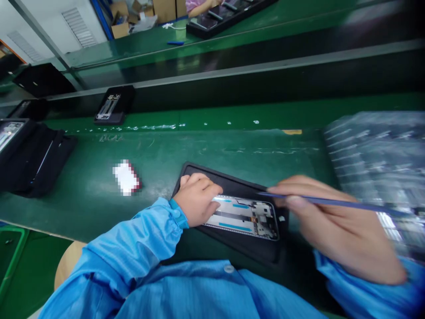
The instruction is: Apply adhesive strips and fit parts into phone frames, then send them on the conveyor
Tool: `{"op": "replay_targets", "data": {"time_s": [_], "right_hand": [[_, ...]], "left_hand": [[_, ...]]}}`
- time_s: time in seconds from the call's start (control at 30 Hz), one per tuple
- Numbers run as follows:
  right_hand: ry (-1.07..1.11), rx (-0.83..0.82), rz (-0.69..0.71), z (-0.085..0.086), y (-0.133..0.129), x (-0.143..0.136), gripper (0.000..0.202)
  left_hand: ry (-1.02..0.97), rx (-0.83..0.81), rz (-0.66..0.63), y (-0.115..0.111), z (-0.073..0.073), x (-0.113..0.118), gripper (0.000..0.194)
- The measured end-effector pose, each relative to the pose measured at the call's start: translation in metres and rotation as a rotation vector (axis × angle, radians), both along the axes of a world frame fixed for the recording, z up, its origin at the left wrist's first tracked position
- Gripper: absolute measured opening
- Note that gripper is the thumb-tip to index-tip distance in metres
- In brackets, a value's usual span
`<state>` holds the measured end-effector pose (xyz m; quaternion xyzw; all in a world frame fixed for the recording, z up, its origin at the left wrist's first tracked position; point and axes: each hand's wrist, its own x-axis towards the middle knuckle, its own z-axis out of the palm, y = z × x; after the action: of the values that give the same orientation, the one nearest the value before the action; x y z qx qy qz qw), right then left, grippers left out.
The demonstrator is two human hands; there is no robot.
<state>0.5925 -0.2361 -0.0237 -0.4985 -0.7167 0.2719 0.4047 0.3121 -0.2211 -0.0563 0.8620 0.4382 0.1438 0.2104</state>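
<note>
An opened phone (244, 218) with its inner parts and blue strips showing lies in a black foam tray (232, 184) on the green bench. My left hand (198, 200) rests over the left end of the phone, fingers curled on its edge. Above the tray's right side, my right hand (327, 217) pinches a thin dark blue tool (341, 203), its tip pointing left over the tray. The right hand is smeared by motion. Near the phone's right end sits a small white piece (282, 218).
Stacked clear plastic trays (378, 155) stand at the right. A blurred white and red item (126, 178) lies left of centre. Black trays (36, 155) are piled at the far left. Another black tray (124, 99) holds a phone. Across the bench, a person's arm (201, 8) shows.
</note>
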Motion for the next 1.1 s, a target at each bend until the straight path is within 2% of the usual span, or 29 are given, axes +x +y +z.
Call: {"op": "replay_targets", "data": {"time_s": [0.07, 0.17, 0.23, 0.6, 0.87, 0.93, 1.0, 1.1], "right_hand": [[-0.079, -0.005, 0.082, -0.014, 0.000, -0.006, 0.031], [-0.166, 0.000, 0.040, -0.034, -0.001, -0.011, 0.028], [-0.199, -0.007, 0.023, -0.040, -0.002, -0.010, 0.025], [-0.281, 0.133, -0.005, -0.039, -0.006, -0.016, 0.025], [-0.263, 0.194, 0.015, -0.041, -0.005, -0.019, 0.017], [-0.240, 0.209, -0.007, -0.036, -0.008, -0.014, 0.012], [-0.193, 0.236, -0.035, -0.028, -0.017, -0.007, 0.006], [-0.203, 0.249, 0.007, -0.022, -0.041, -0.002, 0.014]], "left_hand": [[-0.004, -0.002, -0.001, 0.000, 0.001, 0.000, 0.024], [-0.008, 0.000, -0.003, 0.000, 0.001, 0.000, 0.024], [-0.008, 0.004, 0.003, 0.000, 0.001, 0.000, 0.024], [-0.032, 0.041, -0.003, 0.001, -0.001, -0.002, 0.022], [-0.081, 0.083, 0.007, -0.001, -0.005, 0.000, 0.018], [-0.135, 0.148, 0.060, -0.003, -0.003, -0.002, 0.014], [-0.185, 0.227, 0.168, -0.005, 0.000, -0.008, 0.010], [-0.191, 0.313, 0.366, -0.010, 0.004, -0.027, 0.006]]}}
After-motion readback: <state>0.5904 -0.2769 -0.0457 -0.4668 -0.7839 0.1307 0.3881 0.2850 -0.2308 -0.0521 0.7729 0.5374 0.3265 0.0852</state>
